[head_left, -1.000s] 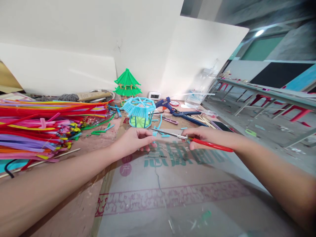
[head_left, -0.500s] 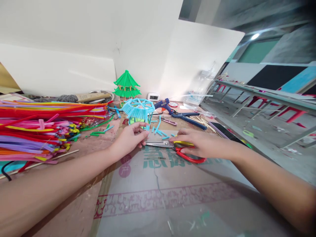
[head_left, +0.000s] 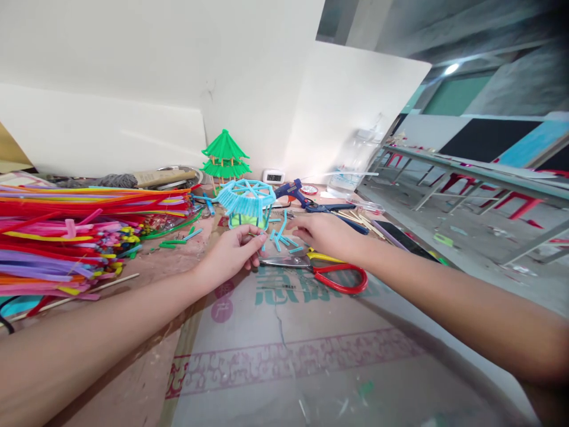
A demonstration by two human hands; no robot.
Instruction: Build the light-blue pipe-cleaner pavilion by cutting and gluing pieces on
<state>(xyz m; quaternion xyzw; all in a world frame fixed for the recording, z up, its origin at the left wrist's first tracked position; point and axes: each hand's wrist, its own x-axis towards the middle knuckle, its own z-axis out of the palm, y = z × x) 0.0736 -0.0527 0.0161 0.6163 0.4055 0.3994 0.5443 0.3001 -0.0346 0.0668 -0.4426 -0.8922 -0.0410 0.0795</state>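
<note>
Clear plastic sheet point(head_left: 231, 409), large green printed characters point(head_left: 267, 296) unreadable. Red-and-yellow-handled steel scissors point(head_left: 307, 260) lie untouched between the hands. Left hand point(head_left: 235, 249) curled, grip unclear; right hand point(head_left: 322, 233) over cut light-blue fuzzy strips point(head_left: 295, 250), grip hidden. Behind: light-blue round-roofed fuzzy model point(head_left: 246, 193), green tiered model point(head_left: 225, 145).

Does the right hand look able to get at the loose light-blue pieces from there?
Probably yes: the right hand is close beside the loose light-blue pieces, nothing visible stands between, and the scissors lie on the near side.
</note>
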